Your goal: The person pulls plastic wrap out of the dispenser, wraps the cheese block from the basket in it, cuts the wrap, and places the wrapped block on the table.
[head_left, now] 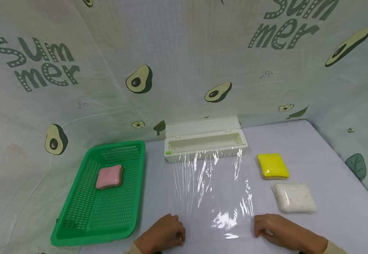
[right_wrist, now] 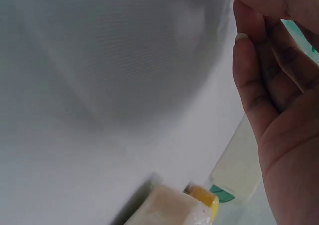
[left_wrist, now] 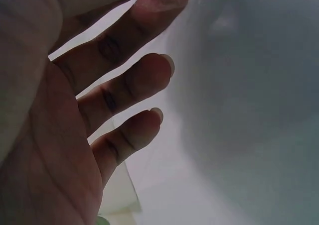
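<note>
A sheet of clear cling film (head_left: 215,197) stretches from the white dispenser box (head_left: 203,141) towards the person, lying over the table with shiny creases. At its near left corner the left hand (head_left: 168,231) pinches the film; in the left wrist view, film shows at the fingertips (left_wrist: 159,3) while the other fingers are loosely bent. The near right corner is pinched by the right hand (head_left: 272,229), whose thumb meets the index finger in the right wrist view. The box's lid stands open against the back.
To the left, a green basket (head_left: 136,197) holds a pink cushion-shaped block (head_left: 109,176). On the right lie a shiny yellow block (head_left: 272,165) and a speckled white block (head_left: 295,198), which looks wrapped. A printed cloth (head_left: 184,63) hangs behind the table.
</note>
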`<action>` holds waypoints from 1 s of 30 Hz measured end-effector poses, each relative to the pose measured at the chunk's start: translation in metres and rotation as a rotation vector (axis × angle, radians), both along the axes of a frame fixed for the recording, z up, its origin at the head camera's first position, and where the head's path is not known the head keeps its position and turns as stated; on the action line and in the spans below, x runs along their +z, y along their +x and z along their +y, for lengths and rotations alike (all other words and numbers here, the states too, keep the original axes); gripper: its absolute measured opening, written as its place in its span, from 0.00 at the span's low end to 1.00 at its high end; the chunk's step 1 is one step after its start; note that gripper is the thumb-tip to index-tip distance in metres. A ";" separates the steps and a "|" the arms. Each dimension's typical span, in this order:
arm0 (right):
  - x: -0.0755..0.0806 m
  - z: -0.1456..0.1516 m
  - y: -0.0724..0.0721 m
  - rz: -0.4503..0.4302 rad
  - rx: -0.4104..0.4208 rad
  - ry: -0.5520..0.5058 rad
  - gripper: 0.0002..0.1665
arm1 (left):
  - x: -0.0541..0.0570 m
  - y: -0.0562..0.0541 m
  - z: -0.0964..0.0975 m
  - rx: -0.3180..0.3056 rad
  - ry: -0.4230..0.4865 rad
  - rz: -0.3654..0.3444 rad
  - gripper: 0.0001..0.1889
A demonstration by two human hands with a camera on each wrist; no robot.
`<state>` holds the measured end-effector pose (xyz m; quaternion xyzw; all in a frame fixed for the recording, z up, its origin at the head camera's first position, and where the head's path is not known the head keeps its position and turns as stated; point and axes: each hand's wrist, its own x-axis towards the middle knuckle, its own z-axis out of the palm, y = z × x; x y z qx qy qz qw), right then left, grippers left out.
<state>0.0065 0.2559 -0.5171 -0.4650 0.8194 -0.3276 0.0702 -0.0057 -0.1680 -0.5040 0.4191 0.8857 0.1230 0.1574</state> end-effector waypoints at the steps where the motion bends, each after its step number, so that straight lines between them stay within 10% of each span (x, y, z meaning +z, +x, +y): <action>1: -0.001 0.001 0.000 -0.001 -0.002 0.005 0.22 | -0.002 0.001 0.000 0.001 -0.016 0.010 0.06; 10: -0.013 0.005 -0.002 0.237 -0.018 0.015 0.20 | 0.013 0.009 0.001 0.050 -0.097 -0.059 0.06; 18: -0.014 0.006 -0.005 0.197 -0.037 0.028 0.18 | 0.053 0.004 -0.009 0.052 -0.014 0.034 0.19; 26: -0.017 0.006 -0.010 0.273 -0.027 0.002 0.19 | 0.115 -0.031 -0.051 0.111 0.267 0.252 0.15; 30: -0.017 0.006 -0.013 0.246 -0.046 0.015 0.20 | 0.141 -0.063 -0.087 0.261 0.226 0.264 0.15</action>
